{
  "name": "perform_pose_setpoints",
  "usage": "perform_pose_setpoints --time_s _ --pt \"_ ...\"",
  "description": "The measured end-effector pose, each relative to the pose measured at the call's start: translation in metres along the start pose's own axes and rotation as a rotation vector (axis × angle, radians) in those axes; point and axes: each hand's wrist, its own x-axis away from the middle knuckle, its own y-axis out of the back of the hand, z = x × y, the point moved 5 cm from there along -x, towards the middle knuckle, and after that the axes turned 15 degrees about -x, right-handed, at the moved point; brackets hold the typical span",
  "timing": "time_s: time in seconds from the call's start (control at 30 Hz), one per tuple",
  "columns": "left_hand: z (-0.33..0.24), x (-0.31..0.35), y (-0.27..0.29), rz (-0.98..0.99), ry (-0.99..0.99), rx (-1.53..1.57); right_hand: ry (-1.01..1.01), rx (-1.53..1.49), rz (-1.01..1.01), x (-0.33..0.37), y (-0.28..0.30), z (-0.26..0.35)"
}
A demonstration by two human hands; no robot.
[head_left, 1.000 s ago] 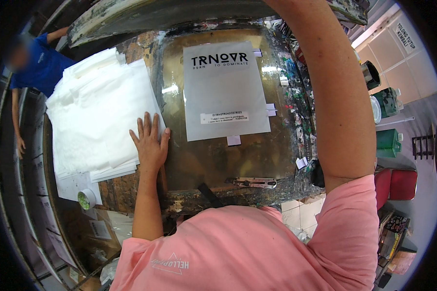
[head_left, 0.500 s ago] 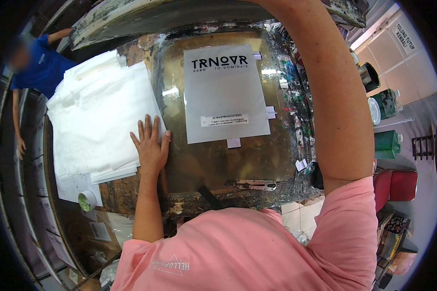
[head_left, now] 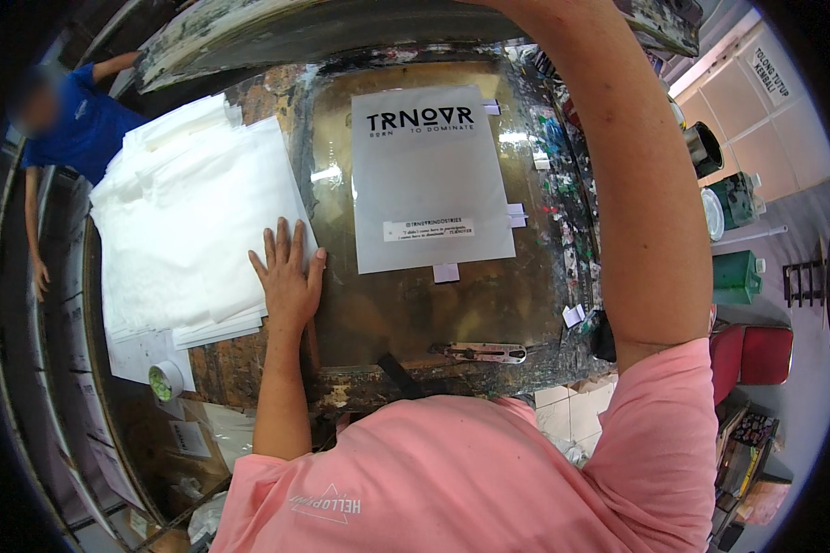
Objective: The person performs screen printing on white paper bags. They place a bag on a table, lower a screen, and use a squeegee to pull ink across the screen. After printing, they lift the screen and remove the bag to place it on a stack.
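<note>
My left hand (head_left: 290, 275) lies with its fingers spread at the right edge of a stack of thin white sheets (head_left: 198, 212). Right of the stack, a translucent plastic sheet or bag (head_left: 438, 189) with black printing rests flat on a glossy brownish board (head_left: 424, 309). Small white tabs (head_left: 445, 273) sit along its right and lower edges. My right arm (head_left: 655, 184) reaches up and away past the board; the hand itself is cut off by the top edge. Across the top hangs a large paint-stained frame or panel (head_left: 341, 63), partly out of view.
A box cutter (head_left: 484, 353) lies at the board's near edge. Left of it, a small round tub with green contents (head_left: 165, 381) stands near the stack. A person in blue (head_left: 83, 124) is at far left. Green containers (head_left: 736, 276) and a red chair (head_left: 764, 353) are at right.
</note>
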Motion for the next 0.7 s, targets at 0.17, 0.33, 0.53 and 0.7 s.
perform_pose_setpoints --time_s 0.17,0.33,0.53,0.7 --pt "0.000 0.000 0.000 -0.001 0.002 -0.005 -0.170 -0.061 0.189 -0.010 -0.001 -0.008" --pt "0.000 0.001 0.002 -0.029 -0.008 0.044 -0.183 -0.049 0.181 -0.008 0.000 -0.007" --pt "0.000 0.001 -0.001 -0.029 -0.006 0.034 -0.042 0.065 -0.070 -0.001 -0.002 0.009" --pt "0.001 0.001 -0.002 -0.031 -0.006 0.040 -0.270 -0.005 0.199 -0.014 0.002 -0.001"
